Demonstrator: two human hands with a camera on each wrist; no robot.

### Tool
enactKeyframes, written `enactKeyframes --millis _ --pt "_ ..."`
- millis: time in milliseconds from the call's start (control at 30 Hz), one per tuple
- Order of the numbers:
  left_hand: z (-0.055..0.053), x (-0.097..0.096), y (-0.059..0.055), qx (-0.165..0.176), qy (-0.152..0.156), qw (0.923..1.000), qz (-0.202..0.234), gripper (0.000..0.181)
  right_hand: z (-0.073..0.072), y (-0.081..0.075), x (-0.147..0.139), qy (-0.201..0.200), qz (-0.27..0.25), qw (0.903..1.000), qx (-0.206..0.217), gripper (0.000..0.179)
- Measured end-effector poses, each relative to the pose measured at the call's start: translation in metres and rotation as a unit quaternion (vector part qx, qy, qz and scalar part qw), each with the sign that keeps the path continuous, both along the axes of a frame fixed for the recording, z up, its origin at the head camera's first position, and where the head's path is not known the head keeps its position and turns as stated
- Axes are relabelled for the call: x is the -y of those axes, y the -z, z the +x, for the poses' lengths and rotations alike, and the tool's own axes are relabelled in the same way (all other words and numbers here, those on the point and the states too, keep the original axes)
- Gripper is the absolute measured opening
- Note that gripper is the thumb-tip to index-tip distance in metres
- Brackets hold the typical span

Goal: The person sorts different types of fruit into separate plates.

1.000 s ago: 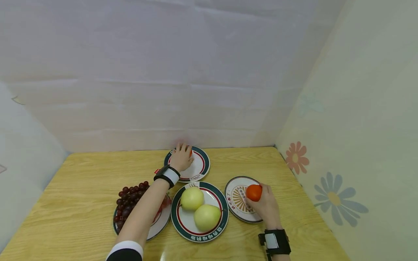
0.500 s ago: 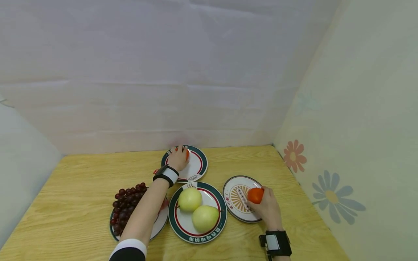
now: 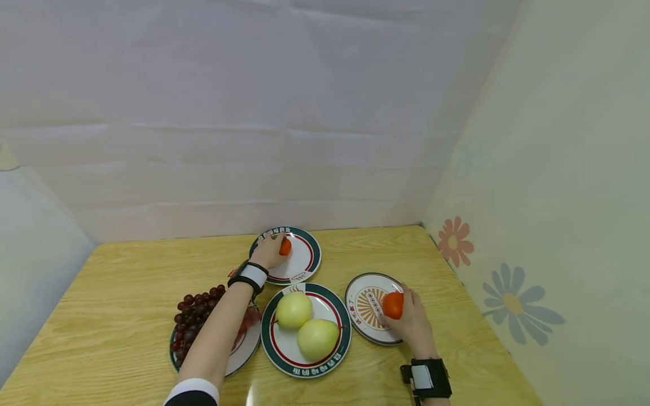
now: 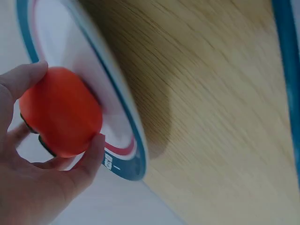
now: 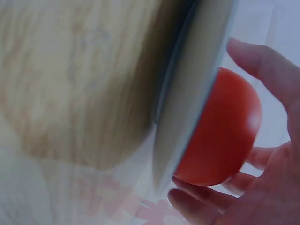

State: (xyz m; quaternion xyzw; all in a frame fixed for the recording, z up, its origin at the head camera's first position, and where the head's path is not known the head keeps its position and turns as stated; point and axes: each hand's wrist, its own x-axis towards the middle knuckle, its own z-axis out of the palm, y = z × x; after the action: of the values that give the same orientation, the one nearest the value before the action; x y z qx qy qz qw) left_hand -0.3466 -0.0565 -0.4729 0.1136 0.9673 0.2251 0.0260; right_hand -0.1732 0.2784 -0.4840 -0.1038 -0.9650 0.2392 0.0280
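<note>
At the far plate (image 3: 304,255), my left hand (image 3: 269,252) pinches an orange-red persimmon (image 4: 61,112) with a green calyx. In the left wrist view the thumb and fingertips press its sides. The fruit is low over the plate; whether it touches is unclear. My right hand (image 3: 413,320) has its fingers curled round another orange-red persimmon (image 3: 393,305) over the right side of a smaller white plate (image 3: 363,313) with a sunburst pattern. In the right wrist view, the plate's rim hides part of this persimmon (image 5: 225,131).
Two yellow-green pears (image 3: 293,310) lie on a green-rimmed plate (image 3: 307,370) in the middle. Dark grapes (image 3: 190,318) and a reddish fruit, partly behind my left forearm, are on the left plate (image 3: 246,352). A white wall (image 3: 264,141) borders the table's (image 3: 127,293) far edge.
My left hand has shifted slightly left and turned, showing more of its persimmon at the far plate. The right hand stays nearly in place with its persimmon. The head view has shifted a little.
</note>
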Motion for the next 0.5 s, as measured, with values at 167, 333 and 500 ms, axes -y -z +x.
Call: enactKeyframes --millis 167,333,500 --pt "0.014 -0.008 -0.013 -0.014 0.021 0.9990 0.037 0.066 -0.003 -0.016 0.016 -0.040 0.012 0.9968 -0.067 0.095" --pt "0.049 -0.041 -0.036 -0.052 0.063 0.9942 0.070 0.064 -0.004 -0.035 0.053 -0.109 0.025 0.9822 -0.151 0.095" --pt "0.095 -0.078 -0.058 -0.065 0.127 0.9859 0.088 0.070 -0.004 -0.045 0.093 -0.164 0.032 0.9671 -0.192 0.095"
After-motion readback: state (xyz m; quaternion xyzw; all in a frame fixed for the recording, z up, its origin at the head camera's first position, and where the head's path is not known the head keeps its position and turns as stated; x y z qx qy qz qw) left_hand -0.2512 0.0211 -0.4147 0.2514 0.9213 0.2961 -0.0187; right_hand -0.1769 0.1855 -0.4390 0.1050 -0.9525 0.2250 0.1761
